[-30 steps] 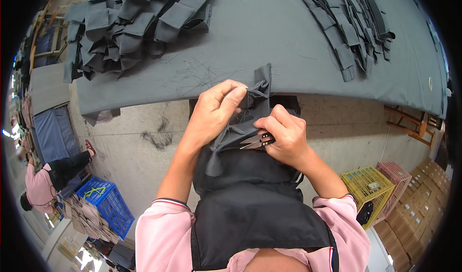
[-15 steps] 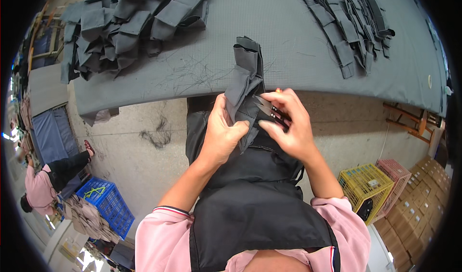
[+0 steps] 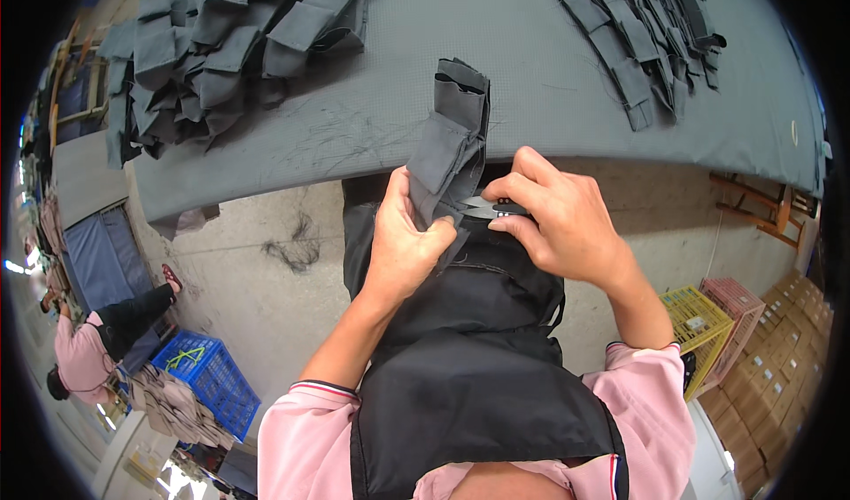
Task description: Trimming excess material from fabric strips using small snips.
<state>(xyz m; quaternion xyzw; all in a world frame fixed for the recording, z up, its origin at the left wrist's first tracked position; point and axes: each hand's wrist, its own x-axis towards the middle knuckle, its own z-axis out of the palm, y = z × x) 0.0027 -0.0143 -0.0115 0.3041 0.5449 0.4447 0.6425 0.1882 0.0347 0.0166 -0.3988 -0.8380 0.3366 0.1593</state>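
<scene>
My left hand (image 3: 409, 239) pinches a bundle of dark grey fabric strips (image 3: 447, 137) between thumb and fingers. The bundle's folded upper end leans over the table's near edge, and its lower end hangs in front of my black apron. In my right hand (image 3: 562, 217) is a small pair of thread snips (image 3: 496, 208), gripped between thumb and fingers. Its pointed blades lie against the fabric just above my left thumb, slightly parted. Whether a thread sits between the blades is too small to tell.
A grey-covered table (image 3: 425, 22) carries a heap of grey fabric pieces (image 3: 212, 49) at left and more strips (image 3: 637, 40) at right. Loose threads (image 3: 354, 137) lie near its edge. A blue crate (image 3: 212, 380), a yellow crate (image 3: 699, 323) and cartons (image 3: 779, 367) stand around. Another person (image 3: 88, 354) is at left.
My right hand has turned and shifted right, so the snips now point left with their blades at the fabric. The left hand keeps its hold on the strips.
</scene>
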